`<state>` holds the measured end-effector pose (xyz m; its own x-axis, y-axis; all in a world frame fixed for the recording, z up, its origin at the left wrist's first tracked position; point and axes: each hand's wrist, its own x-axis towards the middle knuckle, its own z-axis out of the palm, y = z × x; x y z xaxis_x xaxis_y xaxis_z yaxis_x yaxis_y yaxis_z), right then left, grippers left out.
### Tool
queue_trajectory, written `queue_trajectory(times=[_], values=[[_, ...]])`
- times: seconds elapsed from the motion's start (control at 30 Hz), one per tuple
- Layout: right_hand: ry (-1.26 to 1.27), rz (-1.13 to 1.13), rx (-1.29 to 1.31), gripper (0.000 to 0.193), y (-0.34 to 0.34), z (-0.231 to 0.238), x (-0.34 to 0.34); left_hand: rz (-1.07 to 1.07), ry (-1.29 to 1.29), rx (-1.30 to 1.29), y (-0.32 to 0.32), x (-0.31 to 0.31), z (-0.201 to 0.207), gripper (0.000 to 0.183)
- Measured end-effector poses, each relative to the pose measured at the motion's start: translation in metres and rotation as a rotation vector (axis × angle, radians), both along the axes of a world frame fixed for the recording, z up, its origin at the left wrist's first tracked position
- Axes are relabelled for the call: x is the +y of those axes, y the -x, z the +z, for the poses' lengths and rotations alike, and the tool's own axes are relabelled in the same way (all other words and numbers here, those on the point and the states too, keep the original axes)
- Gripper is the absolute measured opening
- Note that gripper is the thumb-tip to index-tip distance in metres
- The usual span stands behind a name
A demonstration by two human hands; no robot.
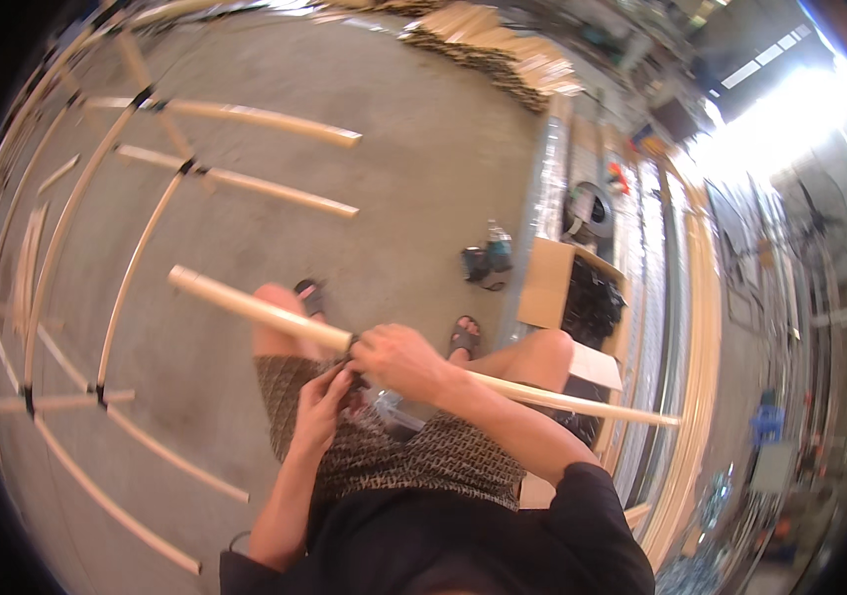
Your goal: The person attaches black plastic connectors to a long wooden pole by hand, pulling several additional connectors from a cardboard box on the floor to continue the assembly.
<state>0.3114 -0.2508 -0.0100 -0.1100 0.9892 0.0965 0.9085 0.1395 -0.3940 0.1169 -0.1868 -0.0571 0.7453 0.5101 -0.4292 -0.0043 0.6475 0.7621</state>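
Note:
A long pale-tan pole (245, 305) lies across my lap, running from the left over to the right past the stacked lengths. My right hand (401, 359) is closed over its middle, knuckles up. Just below it, the fingers of my left hand (316, 412) pinch a small black fitting (352, 349) that sits against the pole. My fingers cover most of this fitting, so its exact shape and how far it wraps round the pole are hidden. A clear plastic item (394, 411) rests on my lap, partly behind my right wrist.
Left stands a framework of tan poles (260, 119) joined by black connectors (143, 98), with pole ends jutting toward me. An open cardboard box (545, 286) of black parts sits on the right beside long stacked poles (698, 327). A teal-and-black power tool (488, 262) stands on the floor.

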Motion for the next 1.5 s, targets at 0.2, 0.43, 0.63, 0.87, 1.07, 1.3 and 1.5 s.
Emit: queue_trajectory(times=[0.2, 0.43, 0.63, 0.87, 1.07, 1.3, 1.5], values=[[-0.138, -0.074, 0.089, 0.023, 0.002, -0.02, -0.011, -0.022, -0.022, -0.024, -0.004, 0.0, -0.013, 0.034], [-0.226, -0.057, -0.024, 0.025, 0.002, -0.034, -0.015, -0.034, -0.062, -0.042, -0.001, 0.0, -0.013, 0.034], [-0.159, -0.083, 0.048, 0.023, 0.002, -0.025, -0.012, -0.02, -0.083, 0.005, -0.002, 0.001, -0.008, 0.037], [-0.116, -0.112, -0.005, 0.017, 0.004, -0.029, -0.009, 0.027, -0.058, 0.029, -0.004, -0.001, -0.009, 0.036], [-0.126, -0.078, -0.024, 0.014, 0.002, -0.026, -0.01, -0.01, -0.063, -0.003, -0.002, 0.0, -0.016, 0.034], [-0.11, -0.076, -0.026, 0.015, 0.001, -0.028, -0.006, 0.019, -0.054, 0.077, -0.001, -0.003, -0.011, 0.033], [-0.114, -0.034, 0.005, 0.026, 0.0, 0.002, -0.013, -0.032, -0.016, 0.011, 0.005, -0.002, -0.013, 0.034]])
